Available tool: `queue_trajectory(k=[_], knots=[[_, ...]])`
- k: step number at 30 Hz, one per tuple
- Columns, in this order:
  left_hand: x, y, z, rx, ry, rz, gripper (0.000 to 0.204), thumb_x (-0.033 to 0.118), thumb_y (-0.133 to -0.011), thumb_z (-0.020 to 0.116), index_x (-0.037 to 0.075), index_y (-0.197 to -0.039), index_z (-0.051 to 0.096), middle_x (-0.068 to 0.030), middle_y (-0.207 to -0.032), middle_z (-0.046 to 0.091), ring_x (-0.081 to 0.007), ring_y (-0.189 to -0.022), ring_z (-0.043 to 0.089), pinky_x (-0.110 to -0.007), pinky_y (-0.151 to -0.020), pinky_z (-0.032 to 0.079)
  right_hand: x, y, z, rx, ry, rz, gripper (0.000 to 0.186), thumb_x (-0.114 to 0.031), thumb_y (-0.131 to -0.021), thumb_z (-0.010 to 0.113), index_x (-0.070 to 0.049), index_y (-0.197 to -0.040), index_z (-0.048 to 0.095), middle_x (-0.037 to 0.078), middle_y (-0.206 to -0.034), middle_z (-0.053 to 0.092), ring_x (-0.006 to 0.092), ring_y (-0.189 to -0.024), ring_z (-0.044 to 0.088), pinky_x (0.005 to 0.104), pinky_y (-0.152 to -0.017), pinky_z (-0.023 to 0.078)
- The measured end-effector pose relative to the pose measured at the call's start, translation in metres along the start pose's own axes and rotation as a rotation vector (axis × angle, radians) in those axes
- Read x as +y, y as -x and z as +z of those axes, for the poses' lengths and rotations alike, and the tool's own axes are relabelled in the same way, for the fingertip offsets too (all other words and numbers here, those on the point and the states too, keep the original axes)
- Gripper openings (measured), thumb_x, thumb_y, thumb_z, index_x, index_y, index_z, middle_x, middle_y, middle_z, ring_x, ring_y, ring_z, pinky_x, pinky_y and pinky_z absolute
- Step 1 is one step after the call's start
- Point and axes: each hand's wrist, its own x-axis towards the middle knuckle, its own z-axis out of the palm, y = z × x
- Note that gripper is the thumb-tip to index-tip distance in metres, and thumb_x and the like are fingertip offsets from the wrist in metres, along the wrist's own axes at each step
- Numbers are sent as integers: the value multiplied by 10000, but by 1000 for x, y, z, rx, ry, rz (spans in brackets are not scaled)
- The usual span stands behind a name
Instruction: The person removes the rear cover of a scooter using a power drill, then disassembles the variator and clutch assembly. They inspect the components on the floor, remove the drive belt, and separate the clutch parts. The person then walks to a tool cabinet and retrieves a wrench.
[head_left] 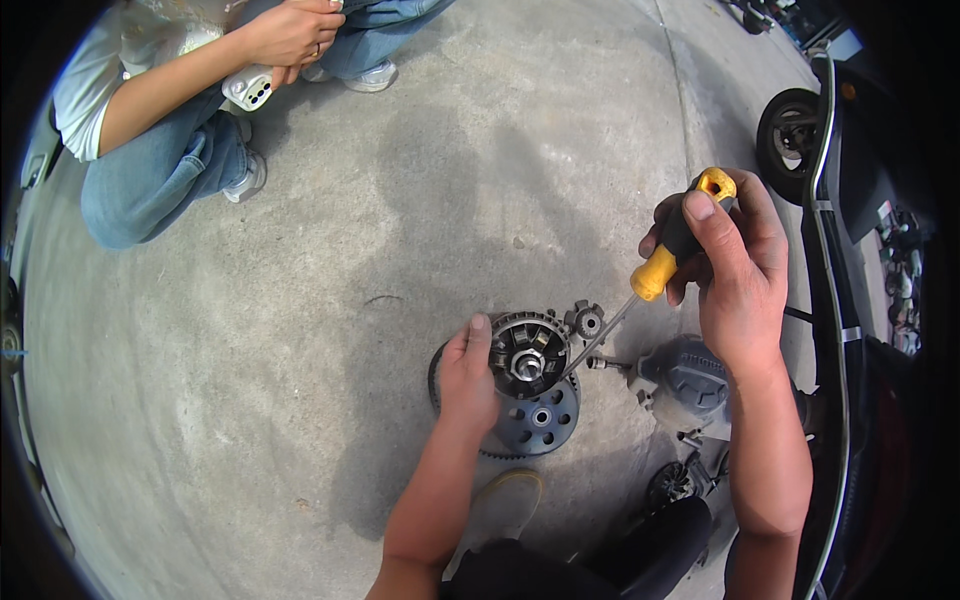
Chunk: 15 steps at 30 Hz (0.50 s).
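Observation:
My left hand is wrapped round the left edge of a dark clutch basket, which has a toothed rim, slots and a shiny nut at its centre. My right hand grips a screwdriver by its yellow and black handle. The long thin shaft slants down and left. Its tip reaches the lower right edge of the basket; whether it touches cannot be told. Beneath the basket lies a blue-grey metal disc with round holes, partly hidden by my left hand and the basket.
A small gear and a socket lie right of the basket. Further right are a dark engine cover and a finned metal part. A motorcycle wheel stands far right. Another person crouches far left, holding a white phone.

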Motion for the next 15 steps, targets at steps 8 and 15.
queue_trajectory(k=[8,15], knots=[[7,3,0,63,285,-34,456,350,-1108,514,-60,-1297,584,-209,-1239,695,-331,-1118,701,-492,-991,585,8,57,-14,198,-145,-179,327,-235,-1039,618,0,-1212,470,203,-1025,677,274,-878,741,305,-576,600],[7,5,3,75,350,-30,474,365,-1111,501,-54,-1321,576,-213,-1272,683,-349,-1153,687,-519,-1012,574,30,88,-15,297,-144,-292,359,-256,-1033,585,-11,-1252,439,239,-1093,634,334,-931,720,359,-605,619]])
